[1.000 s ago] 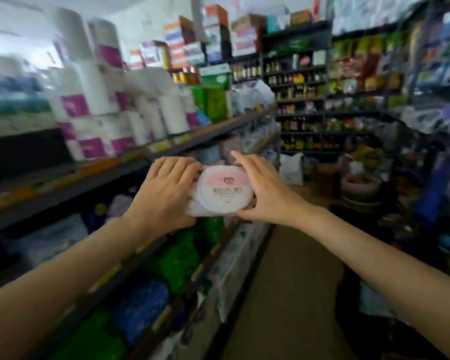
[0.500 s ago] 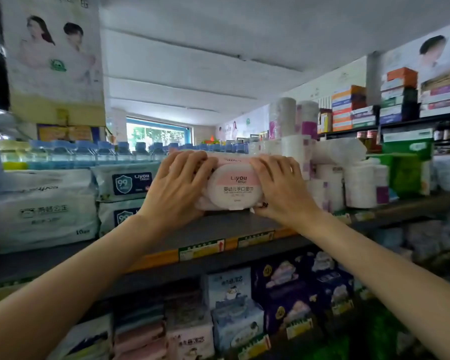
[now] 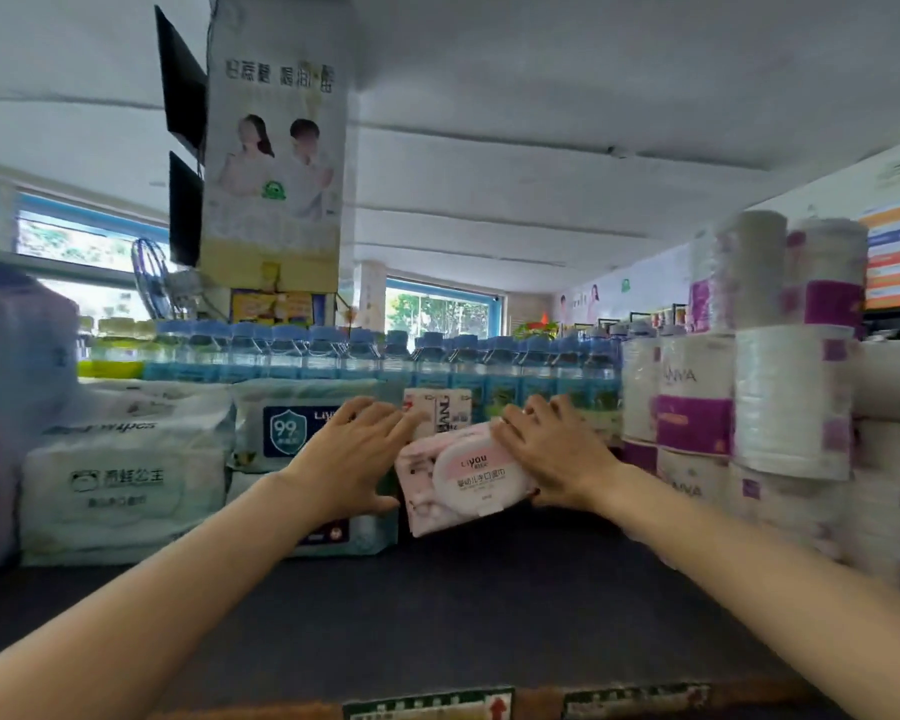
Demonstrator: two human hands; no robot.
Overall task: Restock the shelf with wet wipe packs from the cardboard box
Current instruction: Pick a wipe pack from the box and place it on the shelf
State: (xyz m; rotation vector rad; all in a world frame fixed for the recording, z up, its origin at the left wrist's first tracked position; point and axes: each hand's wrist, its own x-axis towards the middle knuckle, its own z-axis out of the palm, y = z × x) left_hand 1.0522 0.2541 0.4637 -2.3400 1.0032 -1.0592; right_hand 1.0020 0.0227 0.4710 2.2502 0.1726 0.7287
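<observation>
Both hands hold 1 pink wipe pack (image 3: 463,475) on the dark shelf (image 3: 437,605), tilted, its lower edge touching the shelf. The left hand (image 3: 349,459) presses the pack's left end with straight fingers; the right hand (image 3: 552,454) lies over its right end, fingers spread and lightly bent. White packs (image 3: 126,475) are stacked just to the left, paper rolls (image 3: 780,402) to the right, blue-capped bottles (image 3: 385,356) behind.
</observation>
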